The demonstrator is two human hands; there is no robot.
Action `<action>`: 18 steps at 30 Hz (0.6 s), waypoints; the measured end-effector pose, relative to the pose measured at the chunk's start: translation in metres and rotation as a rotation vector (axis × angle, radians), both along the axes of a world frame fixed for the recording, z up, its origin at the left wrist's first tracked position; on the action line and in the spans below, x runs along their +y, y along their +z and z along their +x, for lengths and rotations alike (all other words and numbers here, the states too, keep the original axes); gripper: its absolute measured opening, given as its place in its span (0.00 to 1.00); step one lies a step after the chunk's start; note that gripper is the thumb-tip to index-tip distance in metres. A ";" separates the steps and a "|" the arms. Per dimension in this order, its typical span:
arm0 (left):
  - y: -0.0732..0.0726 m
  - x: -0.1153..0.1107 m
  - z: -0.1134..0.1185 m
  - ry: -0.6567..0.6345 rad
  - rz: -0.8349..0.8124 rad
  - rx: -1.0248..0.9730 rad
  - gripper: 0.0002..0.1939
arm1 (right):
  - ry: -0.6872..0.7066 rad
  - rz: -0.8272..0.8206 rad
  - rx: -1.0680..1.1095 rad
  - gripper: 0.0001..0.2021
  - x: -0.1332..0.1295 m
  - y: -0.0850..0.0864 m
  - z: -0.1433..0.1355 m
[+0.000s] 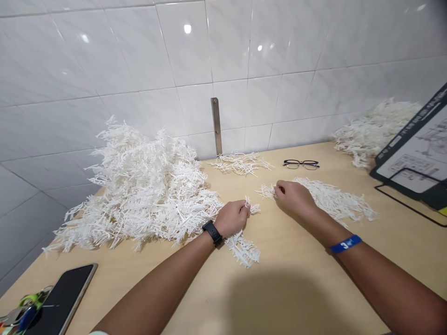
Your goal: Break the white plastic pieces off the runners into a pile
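My left hand (233,217), with a black watch on its wrist, is closed around white branched plastic pieces (254,209) whose tips poke out past the fingers. More of the pieces (244,251) lie under and below that wrist. My right hand (292,196), with a blue wristband, is closed in a pinch at a small bunch of white pieces (267,191) on the table. Behind the right hand a flat spread of white pieces (335,200) reaches to the right. A large heap of the same pieces (150,186) rises left of my left hand.
Loose white strands (240,164) and eyeglasses (301,164) lie near the tiled wall. A metal bracket (216,125) stands upright there. Another white heap (377,125) and a dark printed board (419,149) are at right. A phone (63,298) and keys (24,311) lie front left.
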State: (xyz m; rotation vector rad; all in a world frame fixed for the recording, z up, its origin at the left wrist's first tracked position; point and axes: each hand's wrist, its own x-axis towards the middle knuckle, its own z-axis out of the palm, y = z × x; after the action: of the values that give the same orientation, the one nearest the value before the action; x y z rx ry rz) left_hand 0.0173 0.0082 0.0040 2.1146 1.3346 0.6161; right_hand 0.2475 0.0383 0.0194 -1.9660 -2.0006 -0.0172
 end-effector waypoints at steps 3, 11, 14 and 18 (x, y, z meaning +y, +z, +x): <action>0.001 0.003 0.001 0.029 -0.019 -0.035 0.19 | 0.031 -0.039 -0.024 0.17 0.000 -0.002 -0.001; -0.002 0.004 0.001 0.012 -0.014 -0.071 0.20 | 0.268 0.091 0.247 0.16 -0.011 -0.006 -0.015; -0.002 0.004 0.000 0.004 -0.007 -0.073 0.20 | 0.550 -0.012 0.291 0.13 -0.015 -0.008 -0.023; 0.000 0.003 0.001 0.005 -0.007 -0.044 0.19 | 0.700 -0.025 0.237 0.12 -0.016 -0.009 -0.027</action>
State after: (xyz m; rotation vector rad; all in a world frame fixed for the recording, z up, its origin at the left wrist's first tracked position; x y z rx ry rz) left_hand 0.0183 0.0112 0.0040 2.0811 1.3166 0.6548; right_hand 0.2203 0.0219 0.0106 -1.1180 -2.3991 0.3866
